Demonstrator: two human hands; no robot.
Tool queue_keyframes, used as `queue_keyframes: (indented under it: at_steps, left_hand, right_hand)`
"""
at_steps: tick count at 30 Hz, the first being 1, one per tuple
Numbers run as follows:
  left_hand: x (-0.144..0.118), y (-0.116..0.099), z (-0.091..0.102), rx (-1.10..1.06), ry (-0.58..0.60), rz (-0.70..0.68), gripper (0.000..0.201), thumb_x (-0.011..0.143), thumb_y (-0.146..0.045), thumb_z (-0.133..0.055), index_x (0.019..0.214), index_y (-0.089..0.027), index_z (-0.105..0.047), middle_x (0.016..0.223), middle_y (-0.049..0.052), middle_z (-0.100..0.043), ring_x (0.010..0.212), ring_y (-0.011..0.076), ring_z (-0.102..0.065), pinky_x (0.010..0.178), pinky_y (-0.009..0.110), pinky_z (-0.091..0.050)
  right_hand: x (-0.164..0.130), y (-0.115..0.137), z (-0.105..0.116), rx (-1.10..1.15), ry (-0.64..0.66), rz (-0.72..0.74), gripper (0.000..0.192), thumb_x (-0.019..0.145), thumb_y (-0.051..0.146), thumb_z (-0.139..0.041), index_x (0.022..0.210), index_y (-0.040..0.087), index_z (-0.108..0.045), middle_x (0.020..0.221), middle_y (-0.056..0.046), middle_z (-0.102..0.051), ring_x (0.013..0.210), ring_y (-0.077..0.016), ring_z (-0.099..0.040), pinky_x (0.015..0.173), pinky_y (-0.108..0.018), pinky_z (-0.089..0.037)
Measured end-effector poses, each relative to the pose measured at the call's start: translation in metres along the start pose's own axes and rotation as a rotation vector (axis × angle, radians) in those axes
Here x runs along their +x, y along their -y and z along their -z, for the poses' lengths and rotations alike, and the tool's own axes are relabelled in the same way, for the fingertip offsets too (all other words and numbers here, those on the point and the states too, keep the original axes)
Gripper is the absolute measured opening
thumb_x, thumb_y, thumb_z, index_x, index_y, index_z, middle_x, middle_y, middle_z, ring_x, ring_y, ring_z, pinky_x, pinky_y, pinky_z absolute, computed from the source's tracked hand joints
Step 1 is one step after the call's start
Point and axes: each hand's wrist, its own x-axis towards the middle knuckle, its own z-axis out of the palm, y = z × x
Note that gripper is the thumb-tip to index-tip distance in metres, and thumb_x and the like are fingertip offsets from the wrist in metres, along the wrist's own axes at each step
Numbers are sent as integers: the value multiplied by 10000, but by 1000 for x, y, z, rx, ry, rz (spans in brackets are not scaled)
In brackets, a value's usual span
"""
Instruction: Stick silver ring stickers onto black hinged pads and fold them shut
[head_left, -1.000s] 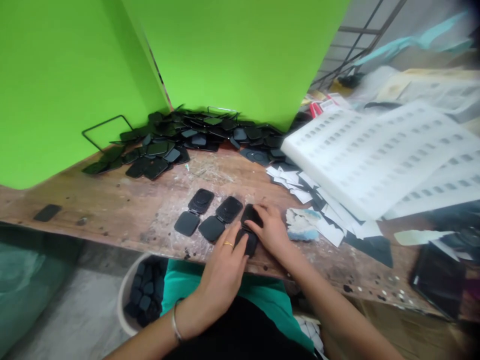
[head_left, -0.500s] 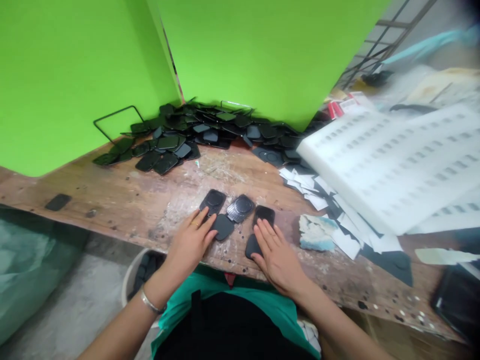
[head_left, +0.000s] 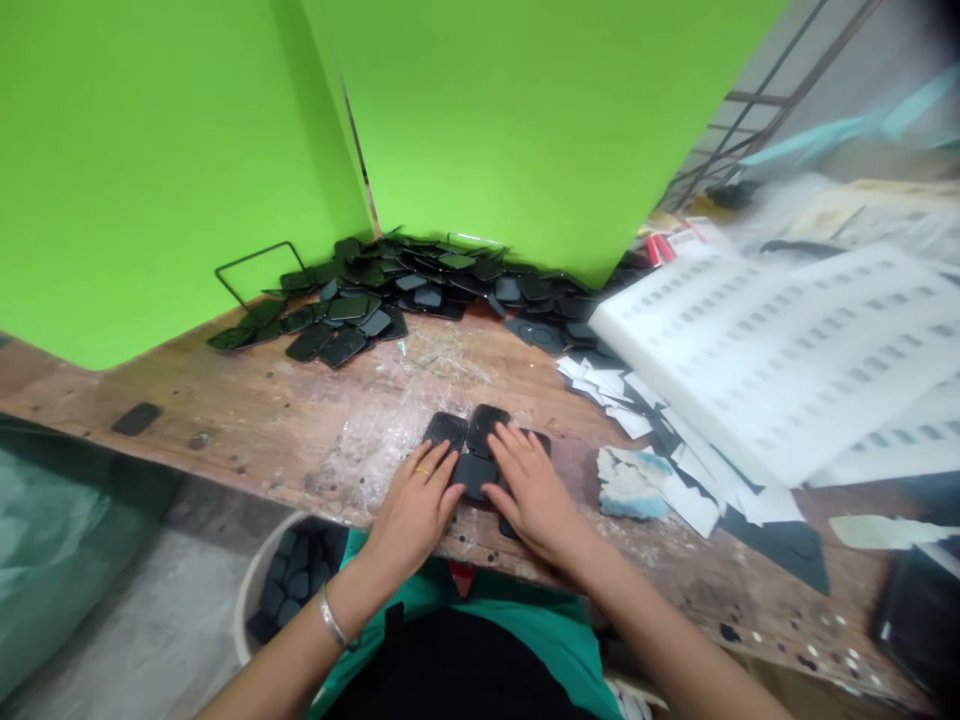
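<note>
**Both hands pressing flat on the black pieces at the counter's near edge**

Going from the left, a white plastic bucket of dark pieces is sitting below the worn wooden counter. The left hand, its grip spread flat and closing on nothing, is resting its fingertips on the small black rounded-square plastic pieces. These pieces are lying just ahead of both palms, clustered between the two hands, their hinged pairs running away from the person. The right hand, equally near and also flat with fingers splayed, is covering the cluster's right side. Further right, a crumpled white-and-blue rag is lying near, then a white slotted foam tray. A heap of loose black plastic pieces is lying well behind.
</note>
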Motion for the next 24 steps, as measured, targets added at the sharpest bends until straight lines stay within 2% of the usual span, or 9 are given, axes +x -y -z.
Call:
queue_keyframes:
  at_steps: [5, 10, 16, 24]
  left_hand:
    - [3, 14, -3, -16, -43, -33, 394, 1006, -339, -427, 1268, -134, -637, 1332, 143, -623, 1246, 290, -527, 1075, 520, -452]
    - [7, 13, -3, -8, -46, -71, 350, 988, -313, -479, 1242, -144, -651, 1297, 140, -636, 1168, 290, -555, 1014, 492, -497]
    - [16, 9, -10, 32, 52, -124, 423, 996, -264, -440, 1389, -137, -527, 1486, 139, -490, 1416, 326, -373, 1109, 546, -409]
    - [17, 5, -11, 38, 83, -40, 419, 1003, -235, -398, 1399, -182, -525, 1481, 121, -504, 1414, 290, -397, 1129, 555, -375]
  right_hand:
    - [14, 8, 2, 1, 202, 77, 519, 960, 355, -529, 1418, 110, -509, 1531, -154, -421, 1466, -301, -301, 1203, -548, -240]
    - [3, 7, 19, 52, 289, 90, 600, 958, 366, -536, 1470, 72, -426, 1564, -140, -365, 1478, -279, -274, 1221, -517, -222]
    - [-1, 3, 13, 49, 278, 107, 573, 970, 353, -510, 1466, 75, -433, 1541, -142, -395, 1474, -282, -284, 1215, -555, -210]
    - [-3, 4, 11, 72, 261, 92, 562, 970, 384, -502, 1461, 114, -452, 1529, -133, -425, 1471, -279, -295, 1216, -571, -184]
